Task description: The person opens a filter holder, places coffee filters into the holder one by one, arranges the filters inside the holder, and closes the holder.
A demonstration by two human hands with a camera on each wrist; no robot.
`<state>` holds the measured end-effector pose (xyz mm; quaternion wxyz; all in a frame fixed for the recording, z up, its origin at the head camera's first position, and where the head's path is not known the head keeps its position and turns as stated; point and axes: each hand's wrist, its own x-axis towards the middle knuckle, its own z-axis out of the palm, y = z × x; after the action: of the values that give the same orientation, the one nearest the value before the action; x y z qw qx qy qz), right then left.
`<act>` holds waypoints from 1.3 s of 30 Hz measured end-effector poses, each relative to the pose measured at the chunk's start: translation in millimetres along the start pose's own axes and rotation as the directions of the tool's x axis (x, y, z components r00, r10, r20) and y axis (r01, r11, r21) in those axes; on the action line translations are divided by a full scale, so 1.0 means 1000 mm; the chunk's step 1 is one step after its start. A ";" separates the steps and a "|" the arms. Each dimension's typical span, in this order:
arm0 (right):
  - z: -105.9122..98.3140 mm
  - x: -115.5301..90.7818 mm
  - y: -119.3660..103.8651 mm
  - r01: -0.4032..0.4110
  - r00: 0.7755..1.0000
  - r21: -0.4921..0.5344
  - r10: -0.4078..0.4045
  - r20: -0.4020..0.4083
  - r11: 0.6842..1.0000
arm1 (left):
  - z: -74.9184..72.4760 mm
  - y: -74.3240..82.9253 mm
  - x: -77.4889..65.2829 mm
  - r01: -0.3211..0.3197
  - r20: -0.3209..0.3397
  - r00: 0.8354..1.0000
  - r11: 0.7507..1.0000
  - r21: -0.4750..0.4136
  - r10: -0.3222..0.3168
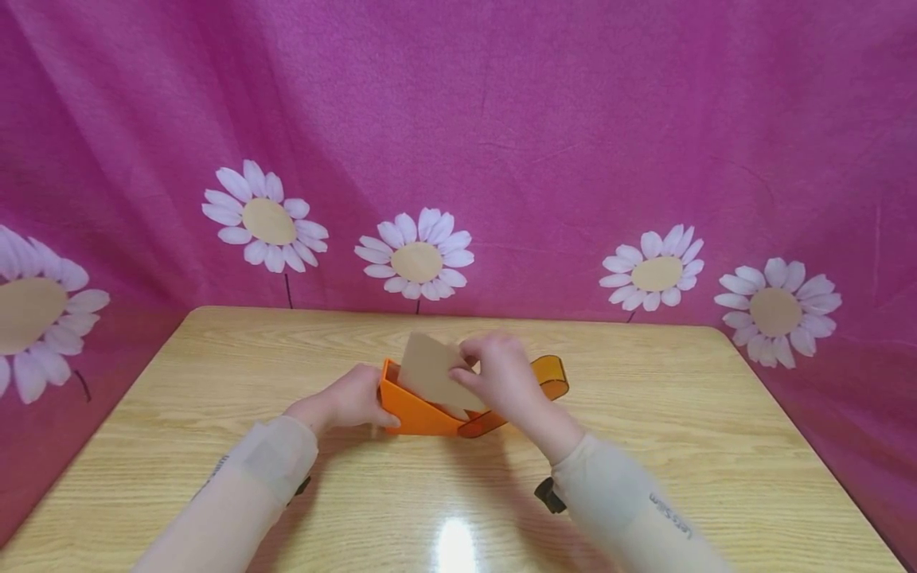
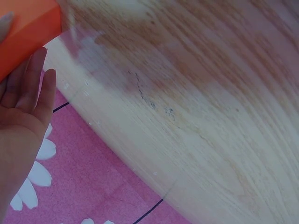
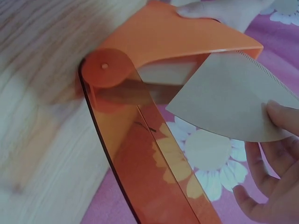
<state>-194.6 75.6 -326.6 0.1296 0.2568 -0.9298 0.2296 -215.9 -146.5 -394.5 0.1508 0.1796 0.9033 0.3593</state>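
An orange coffee filter holder (image 1: 421, 415) stands on the table with its translucent orange lid (image 1: 550, 377) swung out to the right. My left hand (image 1: 353, 396) grips the holder's left end, thumb on the front side and fingers round the back. Between the thumb and fingers of my right hand (image 1: 504, 374) is the rounded edge of a brown paper coffee filter (image 1: 432, 371). In the right wrist view the filter's narrower part, with a crimped seam along one edge, overlaps the mouth of the holder (image 3: 175, 39). The lid (image 3: 154, 163) hangs from a round hinge.
The light wooden table (image 1: 680, 446) is bounded at its far side and both sides by a pink cloth (image 1: 530, 159) with white daisies. Both forearms wear pale sleeves (image 1: 609, 485), with a dark wrist device (image 1: 549, 495) under the right one.
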 end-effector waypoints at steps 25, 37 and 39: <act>0.023 -0.005 -0.003 0.042 0.992 0.035 -0.046 0.117 0.998 | -0.001 -0.001 0.000 -0.006 0.005 1.000 0.999 0.033 0.006; 0.027 -0.003 -0.004 0.047 0.993 -0.004 -0.046 0.106 0.999 | -0.001 0.000 -0.001 0.014 0.006 1.000 0.999 0.029 -0.014; 0.027 -0.002 -0.005 0.044 0.993 -0.015 -0.042 0.110 0.999 | -0.001 0.000 -0.001 0.009 0.008 1.000 1.000 0.027 -0.009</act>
<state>-194.1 59.1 -349.0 0.0855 0.2876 -0.9318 0.2042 -215.6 -147.9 -393.6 0.1535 0.1791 0.9082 0.3458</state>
